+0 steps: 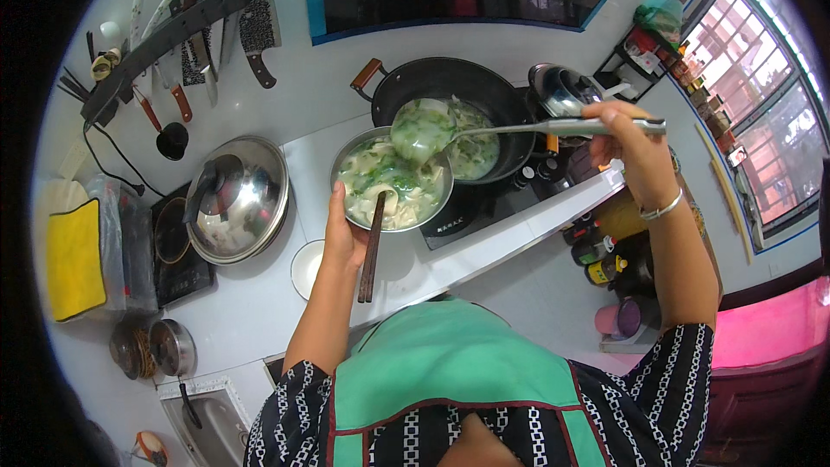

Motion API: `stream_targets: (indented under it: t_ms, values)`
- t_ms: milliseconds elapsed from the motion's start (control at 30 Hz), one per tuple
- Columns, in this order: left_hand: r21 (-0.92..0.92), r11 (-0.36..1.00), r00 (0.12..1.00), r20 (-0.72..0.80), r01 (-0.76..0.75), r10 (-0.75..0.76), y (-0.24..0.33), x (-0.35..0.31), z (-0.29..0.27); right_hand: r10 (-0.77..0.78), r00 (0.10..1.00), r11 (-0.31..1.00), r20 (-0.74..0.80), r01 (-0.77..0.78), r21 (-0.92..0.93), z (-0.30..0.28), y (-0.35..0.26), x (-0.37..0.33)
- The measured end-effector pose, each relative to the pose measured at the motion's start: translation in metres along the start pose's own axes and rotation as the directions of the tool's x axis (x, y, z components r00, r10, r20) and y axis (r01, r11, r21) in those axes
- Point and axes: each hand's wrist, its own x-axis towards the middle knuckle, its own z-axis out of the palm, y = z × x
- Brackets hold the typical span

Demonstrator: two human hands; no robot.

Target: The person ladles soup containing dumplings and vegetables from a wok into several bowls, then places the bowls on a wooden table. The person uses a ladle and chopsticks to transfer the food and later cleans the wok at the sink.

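Observation:
My left hand (347, 233) is closed on the near left side of a round metal bowl (443, 206) of pale soup with green leaves and whitish pieces. Dark wooden chopsticks (371, 255) stand in this bowl, leaning over its near rim beside my fingers. In my right hand (624, 143) is the long handle of a metal ladle (510, 129). The ladle's cup, full of green leafy broth, hangs over the bowl's far right rim, between bowl and wok. Behind it a black wok (512, 108) with a wooden grip holds more of the same soup.
A dark stove (471, 216) supports the wok, with a shiny lid (562, 91) to its right. On the left are a large lidded pan (238, 203), a white dish (307, 268) and a sink (212, 419). Knives hang on a wall rack (173, 39). Several bottles (596, 251) stand below the counter.

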Motion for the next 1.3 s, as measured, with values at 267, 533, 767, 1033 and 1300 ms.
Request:
stream_targets:
  t_ms: [267,533,767,1033,1300]
  values:
    - [0.015,1.0,0.999,-0.045,0.001,-0.001,0.001,-0.001,-0.001,-0.538,0.677,0.483,0.502,0.736,-0.475,0.018,-0.02,-0.043]
    - [0.039,0.999,0.999,-0.054,-0.003,0.005,0.0,-0.002,0.003,-0.061,0.993,0.982,-0.098,0.077,0.173,-0.027,0.048,-0.011]
    - [0.042,0.999,0.996,-0.09,-0.003,0.006,0.0,-0.005,0.009,-0.478,0.878,0.726,0.015,0.405,-0.556,0.003,0.113,0.032]
    - [0.026,0.999,0.997,-0.067,-0.028,0.029,-0.002,-0.007,0.008,-0.386,0.905,0.662,0.176,0.405,-0.631,0.023,0.121,0.021]
    - [0.016,1.0,0.995,-0.099,-0.016,0.018,0.0,-0.008,0.011,0.277,0.948,0.957,-0.153,-0.259,0.132,-0.016,0.127,0.018]
